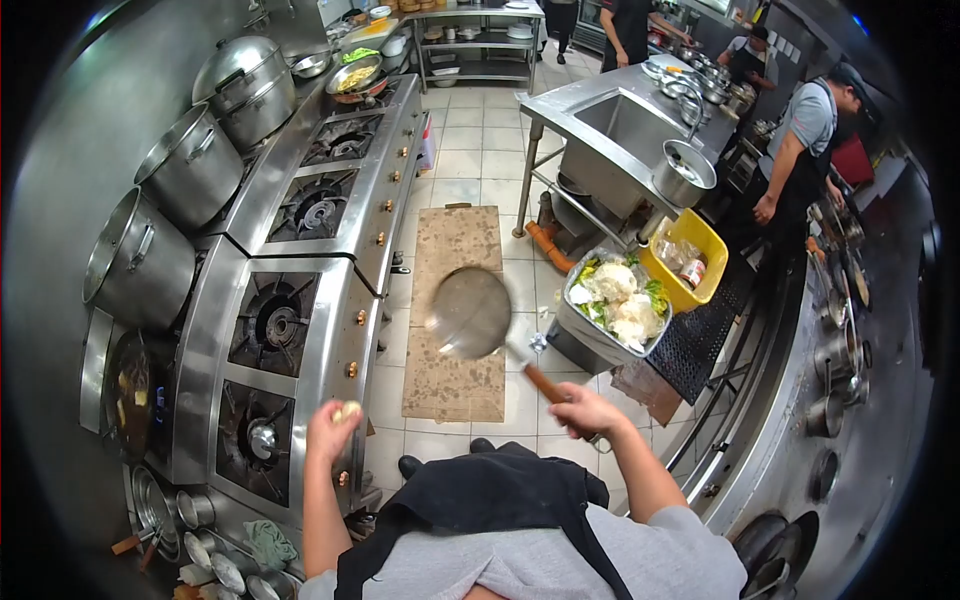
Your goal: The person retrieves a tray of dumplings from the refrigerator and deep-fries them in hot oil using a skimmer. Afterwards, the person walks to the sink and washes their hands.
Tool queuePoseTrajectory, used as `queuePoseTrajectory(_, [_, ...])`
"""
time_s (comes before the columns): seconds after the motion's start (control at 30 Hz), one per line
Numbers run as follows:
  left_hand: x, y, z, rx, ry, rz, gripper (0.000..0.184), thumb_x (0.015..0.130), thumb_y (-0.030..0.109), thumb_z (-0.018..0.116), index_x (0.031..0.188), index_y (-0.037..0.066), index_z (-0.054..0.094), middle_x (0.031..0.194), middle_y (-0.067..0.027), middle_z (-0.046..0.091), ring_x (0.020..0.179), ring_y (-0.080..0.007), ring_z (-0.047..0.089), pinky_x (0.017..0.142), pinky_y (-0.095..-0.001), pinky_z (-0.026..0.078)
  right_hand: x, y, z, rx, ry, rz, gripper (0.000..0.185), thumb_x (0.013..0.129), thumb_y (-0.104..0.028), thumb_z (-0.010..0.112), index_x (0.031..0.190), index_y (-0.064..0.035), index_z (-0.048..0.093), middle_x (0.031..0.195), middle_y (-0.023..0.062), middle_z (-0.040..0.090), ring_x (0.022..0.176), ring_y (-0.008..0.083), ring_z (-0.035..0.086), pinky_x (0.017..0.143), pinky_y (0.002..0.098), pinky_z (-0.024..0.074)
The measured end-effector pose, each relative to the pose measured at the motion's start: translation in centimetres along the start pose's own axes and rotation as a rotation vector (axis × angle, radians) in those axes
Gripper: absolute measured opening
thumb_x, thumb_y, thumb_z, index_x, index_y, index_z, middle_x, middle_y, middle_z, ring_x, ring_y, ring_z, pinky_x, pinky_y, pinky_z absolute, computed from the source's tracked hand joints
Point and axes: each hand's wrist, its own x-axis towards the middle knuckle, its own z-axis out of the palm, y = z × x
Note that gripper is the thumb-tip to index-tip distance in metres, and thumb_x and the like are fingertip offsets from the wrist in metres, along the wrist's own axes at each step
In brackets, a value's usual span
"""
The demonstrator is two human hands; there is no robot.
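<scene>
My right hand (583,412) is closed around the brown handle of a frying pan (470,312). The round grey pan is held out in front of me above the floor, its edge slightly blurred. My left hand (328,428) pinches a small pale-yellow lump (346,411) whose kind I cannot make out. This hand is beside the front of the stove (335,375), close to the nearest burner (262,437), where a small shiny metal piece sits in the middle.
Large metal pots (145,262) line the stove's back. Ahead, a cardboard sheet (455,235) lies on the tiles. A bin of food scraps (618,305) and a yellow tub (690,262) stand below the sink (630,125). A co-worker (800,140) stands at the right counter.
</scene>
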Motion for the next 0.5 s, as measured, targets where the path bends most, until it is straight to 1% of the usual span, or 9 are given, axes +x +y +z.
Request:
queuePoseTrajectory(0.07, [0.5, 6.7, -0.8, 0.289, 0.200, 0.318, 0.041, 0.077, 0.040, 0.080, 0.098, 0.007, 0.067, 0.090, -0.0129, 0.065, 0.077, -0.0293, 0.066, 0.070, -0.0411, 0.052, -0.7, -2.9, 2.8, -0.104, -0.199, -0.017, 0.051, 0.093, -0.020, 0.064, 0.137, -0.0071, 0.044, 0.076, 0.0045, 0.060, 0.047, 0.0114, 0.053, 0.040, 0.0278, 0.0430])
queuePoseTrajectory(0.1, [0.8, 9.0, -0.8, 0.285, 0.206, 0.316, 0.041, 0.077, 0.040, 0.080, 0.098, 0.007, 0.067, 0.090, -0.0129, 0.065, 0.077, -0.0293, 0.066, 0.070, -0.0411, 0.052, -1.1, -4.3, 4.0, -0.137, -0.304, -0.007, 0.054, 0.094, -0.021, 0.063, 0.141, -0.0081, 0.041, 0.077, 0.0045, 0.060, 0.048, 0.0112, 0.053, 0.041, 0.0274, 0.0432])
queuePoseTrajectory(0.17, [1.3, 11.8, -0.8, 0.423, 0.300, 0.452, 0.043, 0.076, 0.041, 0.080, 0.101, 0.008, 0.067, 0.100, -0.0165, 0.062, 0.083, -0.0376, 0.065, 0.072, -0.0465, 0.052, -1.8, -6.3, 6.1, -0.224, -0.428, -0.060, 0.057, 0.094, -0.022, 0.062, 0.144, -0.0087, 0.039, 0.078, 0.0040, 0.061, 0.050, 0.0108, 0.054, 0.042, 0.0266, 0.0426])
queuePoseTrajectory(0.2, [1.6, 11.8, -0.8, 0.420, 0.302, 0.453, 0.043, 0.076, 0.041, 0.080, 0.101, 0.008, 0.067, 0.100, -0.0165, 0.062, 0.083, -0.0376, 0.065, 0.072, -0.0465, 0.052, -2.0, -7.1, 6.8, -0.226, -0.426, -0.060, 0.057, 0.094, -0.022, 0.062, 0.144, -0.0087, 0.039, 0.078, 0.0040, 0.061, 0.050, 0.0108, 0.054, 0.042, 0.0266, 0.0426])
queuePoseTrajectory(0.27, [2.5, 11.6, -0.3, 0.586, 0.283, 0.437, 0.044, 0.075, 0.040, 0.080, 0.103, 0.010, 0.066, 0.106, -0.0161, 0.060, 0.088, -0.0381, 0.064, 0.075, -0.0475, 0.051, -2.5, -8.0, 7.8, -0.266, -0.560, -0.075, 0.058, 0.095, -0.022, 0.061, 0.146, -0.0089, 0.037, 0.078, 0.0036, 0.060, 0.051, 0.0104, 0.054, 0.042, 0.0261, 0.0417])
queuePoseTrajectory(0.3, [2.5, 11.3, -0.4, 0.586, 0.276, 0.449, 0.044, 0.075, 0.040, 0.080, 0.103, 0.010, 0.066, 0.106, -0.0161, 0.060, 0.088, -0.0381, 0.064, 0.075, -0.0475, 0.051, -2.7, -8.3, 8.1, -0.258, -0.550, -0.076, 0.058, 0.095, -0.022, 0.061, 0.146, -0.0089, 0.037, 0.078, 0.0036, 0.060, 0.051, 0.0104, 0.054, 0.042, 0.0261, 0.0417])
queuePoseTrajectory(0.37, [2.2, 10.0, -0.2, 0.670, 0.316, 0.516, 0.043, 0.074, 0.038, 0.080, 0.105, 0.010, 0.066, 0.110, -0.0153, 0.060, 0.097, -0.0368, 0.062, 0.080, -0.0474, 0.049, -3.2, -8.6, 8.4, -0.232, -0.590, -0.077, 0.060, 0.095, -0.022, 0.061, 0.147, -0.0093, 0.036, 0.076, 0.0029, 0.059, 0.051, 0.0101, 0.053, 0.042, 0.0261, 0.0407])
queuePoseTrajectory(0.4, [1.8, 9.6, -0.2, 0.671, 0.291, 0.487, 0.047, 0.073, 0.038, 0.080, 0.110, 0.012, 0.066, 0.113, -0.0147, 0.060, 0.105, -0.0346, 0.059, 0.086, -0.0475, 0.045, -3.6, -8.8, 8.6, -0.227, -0.569, -0.069, 0.060, 0.095, -0.021, 0.060, 0.148, -0.0081, 0.035, 0.074, 0.0028, 0.058, 0.050, 0.0105, 0.052, 0.043, 0.0268, 0.0408])
queuePoseTrajectory(0.5, [0.6, 9.4, -0.5, 0.682, 0.319, 0.479, 0.053, 0.073, 0.039, 0.079, 0.116, 0.012, 0.066, 0.117, -0.0143, 0.060, 0.109, -0.0330, 0.057, 0.089, -0.0478, 0.043, -4.0, -9.0, 8.6, -0.270, -0.562, -0.112, 0.060, 0.095, -0.020, 0.060, 0.147, -0.0065, 0.035, 0.073, 0.0031, 0.057, 0.049, 0.0112, 0.052, 0.043, 0.0274, 0.0410])
